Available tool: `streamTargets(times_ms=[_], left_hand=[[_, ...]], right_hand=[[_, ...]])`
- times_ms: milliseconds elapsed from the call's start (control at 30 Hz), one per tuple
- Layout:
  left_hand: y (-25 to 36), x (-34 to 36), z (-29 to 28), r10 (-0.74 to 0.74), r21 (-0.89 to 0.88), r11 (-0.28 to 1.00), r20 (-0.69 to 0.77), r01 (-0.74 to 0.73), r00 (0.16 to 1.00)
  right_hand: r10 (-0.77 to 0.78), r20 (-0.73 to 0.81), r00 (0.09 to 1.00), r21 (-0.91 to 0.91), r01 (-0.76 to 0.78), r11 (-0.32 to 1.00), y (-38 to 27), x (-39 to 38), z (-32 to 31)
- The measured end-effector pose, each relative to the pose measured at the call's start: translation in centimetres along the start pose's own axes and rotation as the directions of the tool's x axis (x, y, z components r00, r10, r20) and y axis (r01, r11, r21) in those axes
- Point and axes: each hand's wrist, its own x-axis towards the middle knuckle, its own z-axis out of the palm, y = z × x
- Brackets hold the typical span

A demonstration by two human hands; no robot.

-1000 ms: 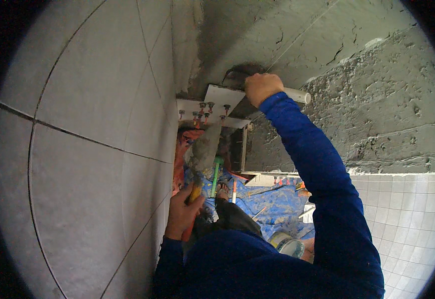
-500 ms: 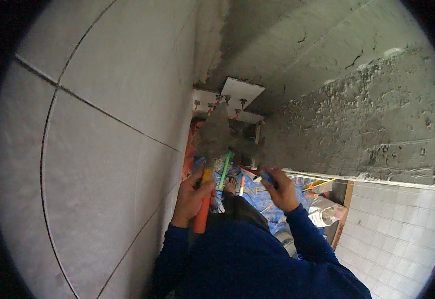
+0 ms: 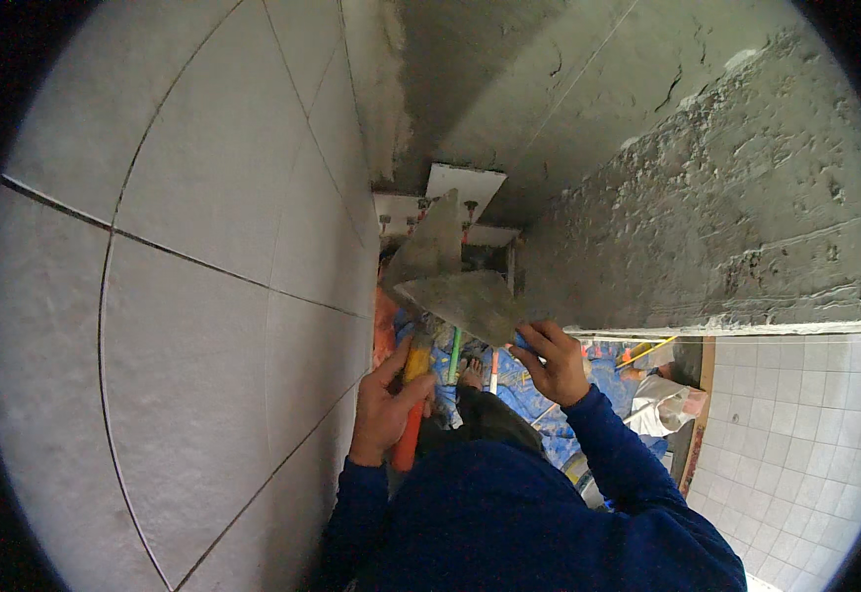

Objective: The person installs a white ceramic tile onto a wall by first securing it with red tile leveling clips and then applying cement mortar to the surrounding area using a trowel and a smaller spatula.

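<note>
My left hand (image 3: pixel 383 412) is closed around the orange and yellow handle of a pointed trowel (image 3: pixel 437 237), whose grey, mortar-stained blade points away from me. My right hand (image 3: pixel 557 367) grips a second tool, a wide-bladed scraper (image 3: pixel 468 304) with a blue handle mostly hidden in the fingers. Its flat, dirty blade reaches left, close to the lower part of the trowel blade. Whether the two blades touch, I cannot tell.
A large-tiled wall (image 3: pixel 193 345) rises close on my left. Rough grey cement wall (image 3: pixel 707 237) runs along the right. Tile pieces (image 3: pixel 465 183) with clips on them are ahead. Below, a blue sheet (image 3: pixel 598 380) covers the floor, near a white bag (image 3: pixel 659 407) and small white tiles (image 3: pixel 795 424).
The scraper blade, blurred before, now shows its broad face beside the trowel blade. My right hand has turned slightly, and the whole view has shifted a little.
</note>
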Motion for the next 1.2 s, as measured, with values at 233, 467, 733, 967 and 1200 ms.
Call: streamTargets(times_ms=[233,467,733,967,1200], left_hand=[[-0.9,0.0,-0.3,0.093,0.148,0.984,0.049,-0.099,0.994],[-4.1,0.7,-1.5,-0.020,0.099,0.995,-0.002,0.020,1.000],[-4.3,1.0,-2.1,-0.024,0.053,0.998,-0.089,0.028,0.996],[-3.8,0.5,-2.2,-0.063,0.065,0.995,-0.117,0.071,0.991],[-4.4,0.9,-2.5,-0.101,0.124,0.986,-0.108,0.114,0.989]], right_hand=[[-0.059,-0.103,0.993,-0.095,0.049,0.994,2.7,1.9,1.3],[0.103,-0.287,0.952,-0.198,-0.164,0.966,5.6,7.2,0.5],[0.072,-0.250,0.965,-0.377,-0.166,0.911,11.9,12.2,4.1],[0.257,-0.028,0.966,-0.444,-0.242,0.863,13.7,14.5,4.9],[0.457,0.140,0.878,-0.567,-0.307,0.765,14.1,18.0,3.3]])
